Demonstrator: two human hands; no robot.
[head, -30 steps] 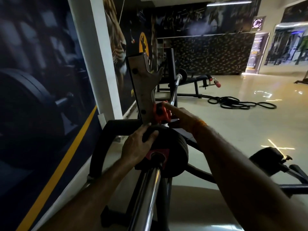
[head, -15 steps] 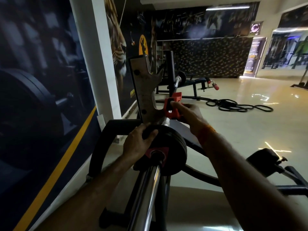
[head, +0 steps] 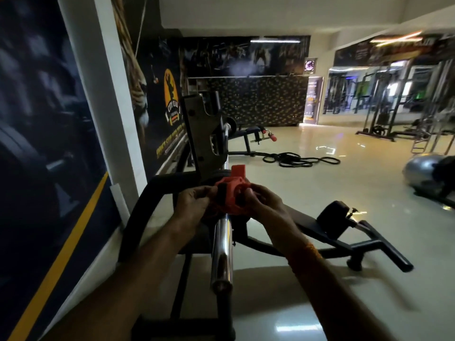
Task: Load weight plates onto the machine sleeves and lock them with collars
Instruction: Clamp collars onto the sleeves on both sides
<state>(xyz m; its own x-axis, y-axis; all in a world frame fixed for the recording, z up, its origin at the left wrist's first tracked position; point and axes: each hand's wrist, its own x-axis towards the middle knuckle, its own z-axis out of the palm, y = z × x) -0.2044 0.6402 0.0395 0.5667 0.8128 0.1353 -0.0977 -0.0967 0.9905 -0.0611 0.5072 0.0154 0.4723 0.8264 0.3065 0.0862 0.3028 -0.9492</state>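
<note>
Two hands (head: 194, 205) (head: 263, 203), one collar (head: 231, 196), one sleeve (head: 221, 252)

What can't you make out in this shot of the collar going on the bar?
- Head view: whether the red collar is latched; the left hand and right hand cover its sides.
- Head view: the weight plate; collar and hands hide most of it.
- Head view: the bar's far end, lost behind the upright rack.

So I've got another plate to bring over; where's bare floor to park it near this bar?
Bare floor lies right of the bar, between the rope and the black bench frame. Crowded: both hands on the orange collar, and the wall side.
</note>
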